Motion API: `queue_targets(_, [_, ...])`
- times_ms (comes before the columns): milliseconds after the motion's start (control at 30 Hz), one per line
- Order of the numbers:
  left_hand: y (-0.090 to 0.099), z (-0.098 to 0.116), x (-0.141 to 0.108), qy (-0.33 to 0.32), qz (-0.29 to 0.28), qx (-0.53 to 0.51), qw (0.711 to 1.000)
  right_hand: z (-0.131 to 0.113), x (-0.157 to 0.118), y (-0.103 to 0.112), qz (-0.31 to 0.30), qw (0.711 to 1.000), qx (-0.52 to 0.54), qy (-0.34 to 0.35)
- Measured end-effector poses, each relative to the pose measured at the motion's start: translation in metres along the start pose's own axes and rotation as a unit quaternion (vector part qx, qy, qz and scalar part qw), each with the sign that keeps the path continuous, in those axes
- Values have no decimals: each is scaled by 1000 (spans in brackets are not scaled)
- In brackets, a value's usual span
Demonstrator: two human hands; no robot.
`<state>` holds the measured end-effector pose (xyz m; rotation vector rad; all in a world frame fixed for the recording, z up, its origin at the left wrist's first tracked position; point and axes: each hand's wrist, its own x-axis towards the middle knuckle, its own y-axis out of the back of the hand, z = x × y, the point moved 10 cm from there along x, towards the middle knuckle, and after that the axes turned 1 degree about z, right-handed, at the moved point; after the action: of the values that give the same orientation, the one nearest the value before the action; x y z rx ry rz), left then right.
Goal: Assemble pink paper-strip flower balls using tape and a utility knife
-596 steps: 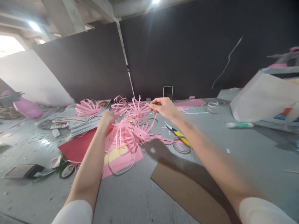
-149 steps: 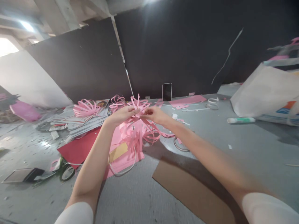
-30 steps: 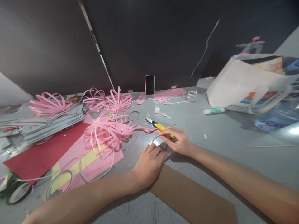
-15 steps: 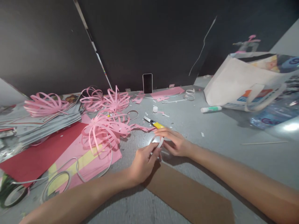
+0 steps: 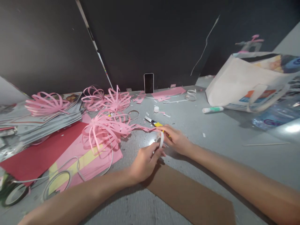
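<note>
My left hand [image 5: 146, 161] pinches a narrow white ring [image 5: 162, 139] between thumb and fingers, near the middle of the table. The ring looks like a thin roll of tape and is seen almost edge-on. My right hand [image 5: 175, 139] is at the ring's far side, its bent fingers meeting the upper edge; part of that grip is hidden. Under and behind the right fingers lies a yellow and black utility knife [image 5: 153, 122], its blade end pointing left. A twisted pink paper strip [image 5: 144, 128] reaches toward the right fingertips. Brown cardboard [image 5: 187, 193] lies below my hands.
Pink paper-strip bundles [image 5: 100, 131] and red paper [image 5: 44, 153] cover the left side. A phone [image 5: 148, 83] leans on the dark wall. A glue stick [image 5: 212, 109], a white bag [image 5: 227, 84] and a plastic bottle [image 5: 274, 117] are at right.
The white ring has turned from an open oval to nearly edge-on. My right hand has shifted slightly up and over the knife handle, while my left hand keeps its hold.
</note>
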<state>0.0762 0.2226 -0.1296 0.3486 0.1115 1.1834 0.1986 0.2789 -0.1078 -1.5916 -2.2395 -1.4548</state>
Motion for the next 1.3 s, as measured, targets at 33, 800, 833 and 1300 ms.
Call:
queue_targets(33, [-1,0,0,-1,-4,6,1000,-5,-1,0,2,1000,-9,26])
queue_targets(800, [-5,-7,4,23,-21,-75,997,-30,-4,7,22,990,-74,114])
queue_targets(833, [-6,-6,4,24,-28,-88,995,-30,-4,7,25,990,-75,121])
queue_targets(1300, [-1,-7,6,40,-20,-114,992,-24,-6,0,12,988,-73,132])
